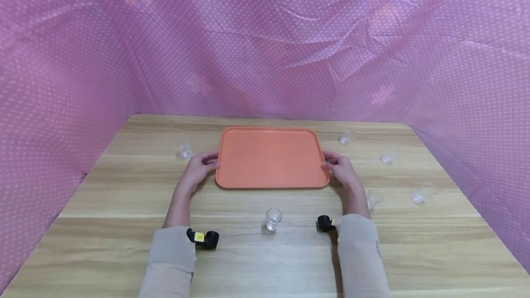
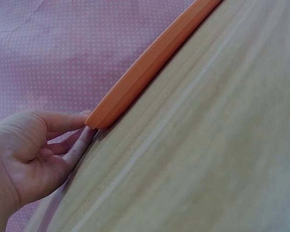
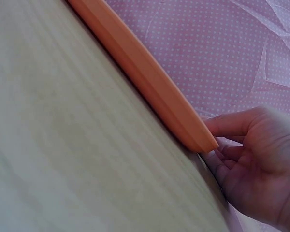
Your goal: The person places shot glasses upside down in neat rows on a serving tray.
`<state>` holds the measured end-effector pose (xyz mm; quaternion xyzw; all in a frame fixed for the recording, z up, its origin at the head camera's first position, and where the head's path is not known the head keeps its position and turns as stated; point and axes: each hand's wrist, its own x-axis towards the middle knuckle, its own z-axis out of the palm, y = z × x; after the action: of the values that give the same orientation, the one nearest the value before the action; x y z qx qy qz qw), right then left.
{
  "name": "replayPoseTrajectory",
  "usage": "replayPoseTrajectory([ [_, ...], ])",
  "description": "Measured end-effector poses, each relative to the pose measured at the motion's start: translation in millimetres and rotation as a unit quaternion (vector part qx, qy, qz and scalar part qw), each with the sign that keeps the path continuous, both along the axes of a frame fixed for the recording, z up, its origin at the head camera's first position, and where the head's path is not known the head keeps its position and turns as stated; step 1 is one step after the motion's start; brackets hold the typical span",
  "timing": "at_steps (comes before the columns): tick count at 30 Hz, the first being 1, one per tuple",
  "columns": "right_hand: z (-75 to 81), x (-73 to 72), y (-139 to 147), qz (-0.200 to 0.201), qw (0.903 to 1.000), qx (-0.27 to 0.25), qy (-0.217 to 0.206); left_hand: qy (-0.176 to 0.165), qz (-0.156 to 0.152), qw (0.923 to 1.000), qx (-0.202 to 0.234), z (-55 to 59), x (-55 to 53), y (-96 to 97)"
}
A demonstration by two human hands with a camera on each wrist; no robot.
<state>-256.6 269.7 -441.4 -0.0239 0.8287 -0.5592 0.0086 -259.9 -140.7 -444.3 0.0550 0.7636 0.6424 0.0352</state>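
Observation:
An orange rectangular tray [image 1: 271, 157] with rounded corners and a raised rim lies flat toward the back of the wooden table, nothing on it. My left hand [image 1: 200, 168] pinches its left rim, thumb above and fingers tucked below the edge, as the left wrist view shows. On the opposite side my right hand [image 1: 340, 169] pinches the right rim the same way. The tray's side [image 3: 150, 79] runs close along the tabletop in the right wrist view. A small clear glass [image 1: 273, 219] stands in front of the tray, between my forearms.
Another clear glass [image 1: 185, 150] stands left of the tray. Several more are spread on the right: one glass [image 1: 345, 138] at the back, one glass [image 1: 374, 199] beside my right forearm, one glass [image 1: 421, 194] farther out. Pink dotted cloth [image 1: 265, 59] hangs around the table.

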Motion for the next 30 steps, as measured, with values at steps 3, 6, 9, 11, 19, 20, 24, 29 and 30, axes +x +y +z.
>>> replayPoseTrajectory([
  [3, -0.8, 1.0, 1, -0.001, 1.0000, -0.001, -0.001, 0.001, -0.002, 1.0000, -0.003, -0.4, -0.8, 1.2],
  [6, -1.5, 1.8, 3, -0.004, 1.0000, 0.001, -0.005, 0.003, -0.004, 1.0000, -0.004, -1.0, -2.3, 3.0],
  [9, -2.6, 1.6, 5, -0.009, 0.9999, -0.002, -0.008, 0.005, -0.008, 1.0000, -0.003, -1.9, -3.7, 4.9],
  [11, -3.1, 1.7, 5, -0.011, 0.9999, -0.003, -0.008, 0.005, -0.010, 0.9999, -0.003, -1.8, -3.9, 5.7],
  [19, -1.1, 0.9, 4, -0.013, 0.9997, 0.003, -0.020, 0.000, 0.001, 0.9999, 0.015, 24.2, 3.2, -6.2],
  [20, -0.6, 0.4, 3, -0.013, 0.9997, 0.003, -0.020, 0.011, 0.010, 0.9990, 0.043, 27.1, 1.6, -11.6],
  [24, 1.3, -1.1, -1, -0.008, 0.9997, -0.004, -0.021, 0.086, 0.053, 0.9867, 0.127, 30.8, -8.1, -41.7],
  [29, 1.9, -0.6, -3, -0.008, 0.9996, -0.008, -0.027, 0.103, 0.113, 0.9765, 0.151, 32.5, -7.9, -70.6],
  [30, 1.9, -0.5, -2, -0.009, 0.9995, -0.010, -0.028, 0.091, 0.118, 0.9770, 0.152, 33.0, -6.8, -73.7],
])
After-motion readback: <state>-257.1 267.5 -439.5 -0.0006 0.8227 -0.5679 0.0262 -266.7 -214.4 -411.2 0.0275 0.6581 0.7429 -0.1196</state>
